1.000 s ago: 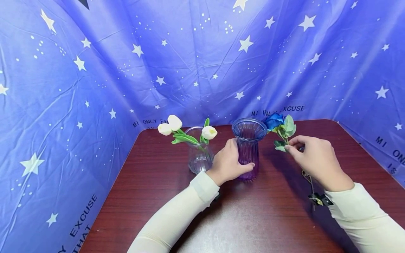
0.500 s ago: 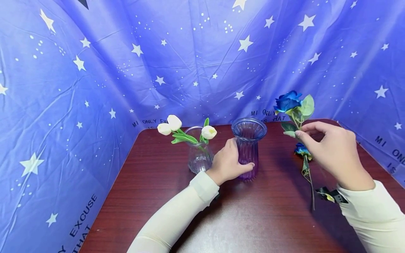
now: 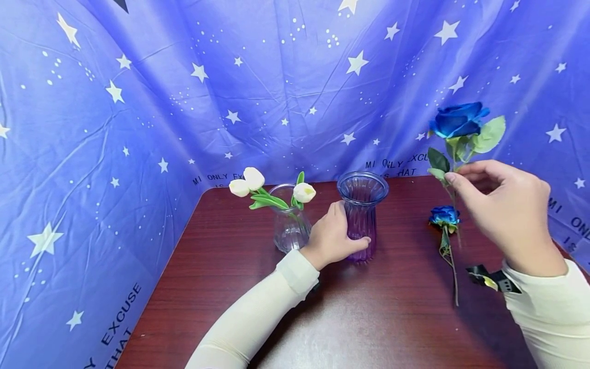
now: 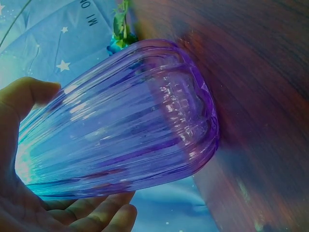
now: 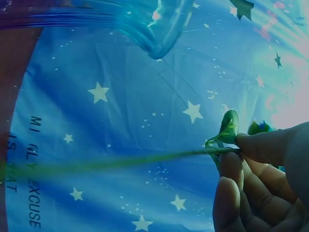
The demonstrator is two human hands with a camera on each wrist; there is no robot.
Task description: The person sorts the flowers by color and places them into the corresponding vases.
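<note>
A ribbed glass vase (image 3: 361,220), blue at its flared rim and purple toward the base, stands upright on the table. My left hand (image 3: 332,236) grips its near left side; in the left wrist view, thumb and fingers lie on opposite sides of the purple glass. To the right, my right hand (image 3: 507,210) pinches the stem of a blue rose (image 3: 458,120) between thumb and fingertips, bloom upward. The stem (image 5: 120,160) stretches below the fingers in the right wrist view. A second blue rose (image 3: 444,218) lies on the table beneath the raised one.
Left of the purple vase stands a clear glass vase (image 3: 290,236) with several white tulips (image 3: 254,179) leaning over its rim. Starry blue cloth (image 3: 286,92) hangs behind and at both sides of the dark red wooden table (image 3: 369,318).
My right hand has lifted the blue rose up and to the right, away from the vase, uncovering the rose on the table. My left hand has stayed on the vase.
</note>
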